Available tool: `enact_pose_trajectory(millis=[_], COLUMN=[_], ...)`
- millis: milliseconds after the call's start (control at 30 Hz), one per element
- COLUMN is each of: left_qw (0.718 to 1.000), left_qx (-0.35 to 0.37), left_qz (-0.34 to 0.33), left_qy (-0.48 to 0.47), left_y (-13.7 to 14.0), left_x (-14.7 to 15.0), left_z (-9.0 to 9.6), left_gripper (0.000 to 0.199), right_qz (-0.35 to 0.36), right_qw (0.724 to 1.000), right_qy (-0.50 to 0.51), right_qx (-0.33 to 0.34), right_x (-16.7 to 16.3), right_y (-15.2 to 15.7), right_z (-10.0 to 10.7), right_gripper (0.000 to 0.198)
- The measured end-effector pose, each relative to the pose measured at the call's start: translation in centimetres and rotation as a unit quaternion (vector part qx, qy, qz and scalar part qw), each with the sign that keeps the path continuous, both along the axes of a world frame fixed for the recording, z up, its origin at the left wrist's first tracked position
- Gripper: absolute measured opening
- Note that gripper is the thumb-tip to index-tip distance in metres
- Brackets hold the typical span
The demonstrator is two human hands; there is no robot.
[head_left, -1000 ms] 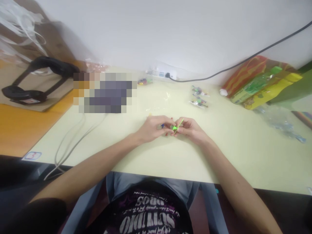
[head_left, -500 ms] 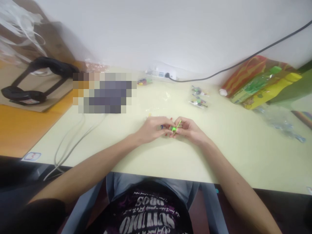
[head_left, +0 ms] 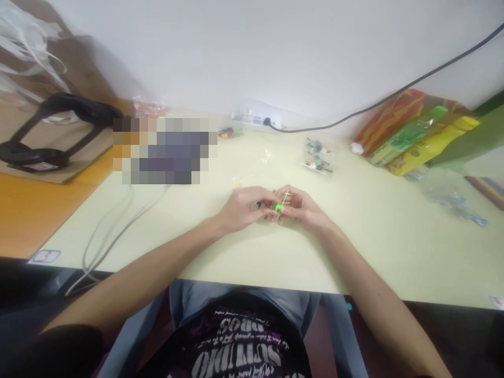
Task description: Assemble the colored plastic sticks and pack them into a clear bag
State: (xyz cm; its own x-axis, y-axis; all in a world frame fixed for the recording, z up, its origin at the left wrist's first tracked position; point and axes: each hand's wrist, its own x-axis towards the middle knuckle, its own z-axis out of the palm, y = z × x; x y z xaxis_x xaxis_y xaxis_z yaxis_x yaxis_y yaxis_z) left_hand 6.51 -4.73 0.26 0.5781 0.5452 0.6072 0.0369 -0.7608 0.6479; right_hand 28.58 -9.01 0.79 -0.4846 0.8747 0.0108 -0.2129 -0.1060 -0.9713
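Observation:
My left hand [head_left: 252, 209] is closed in a pinch on a small bright green plastic piece [head_left: 279, 207]. On the other side of it, my right hand [head_left: 298, 209] pinches a thin yellow-green plastic part [head_left: 285, 196] with crossed, stick-like arms. The two parts touch or sit very close together; whether they are joined I cannot tell. Small red and blue bits show around my left fingers, partly hidden by them. A little yellow piece [head_left: 239, 185] lies on the table just beyond my left hand.
Small bagged parts [head_left: 318, 164] lie beyond my right hand, others [head_left: 230, 132] near a white power strip [head_left: 255, 119]. A blurred-out dark device [head_left: 169, 152] and cables stand left. A green bottle [head_left: 409, 134], bright bags and clear plastic wrap [head_left: 452, 199] are at right.
Both hands stay together at nearly the same spot. The yellow-green part has turned slightly, its crossed arms showing more. The whole view has shifted a little.

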Motion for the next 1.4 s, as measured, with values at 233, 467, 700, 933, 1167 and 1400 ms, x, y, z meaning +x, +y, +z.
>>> enact_pose_trajectory(millis=[233, 467, 700, 933, 1167, 1400], left_qw=[0.997, 0.992, 0.958, 0.947, 0.938, 0.933], left_qx=[0.061, 0.076, 0.060, -0.002, -0.013, -0.008], left_qz=[0.031, 0.101, 0.278, 0.259, 0.263, 0.274], left_qy=[0.040, 0.018, 0.038, 0.188, 0.226, 0.231], left_y=[0.7, 1.3, 4.6, 8.0, 9.0, 8.8], left_x=[0.0, -0.5, -3.7, -6.0, -6.4, -6.3], left_z=[-0.2, 0.6, 0.7, -2.2, -3.3, -3.0], left_gripper=[0.018, 0.029, 0.020, 0.024, 0.030, 0.023], right_qz=[-0.037, -0.125, -0.245, -0.217, -0.206, -0.202], right_qw=[0.999, 0.991, 0.952, 0.944, 0.947, 0.947], right_qy=[-0.022, -0.047, -0.184, -0.249, -0.248, -0.248], right_qx=[0.007, 0.004, 0.010, 0.008, -0.014, 0.009], right_x=[-0.3, 0.9, 2.6, 1.9, 2.0, 2.1], right_y=[0.1, 0.7, 1.1, 0.5, 0.2, 0.5], right_z=[0.1, -0.3, -0.4, 0.2, 0.5, 0.1], right_gripper=[0.042, 0.044, 0.045, 0.045, 0.047, 0.048])
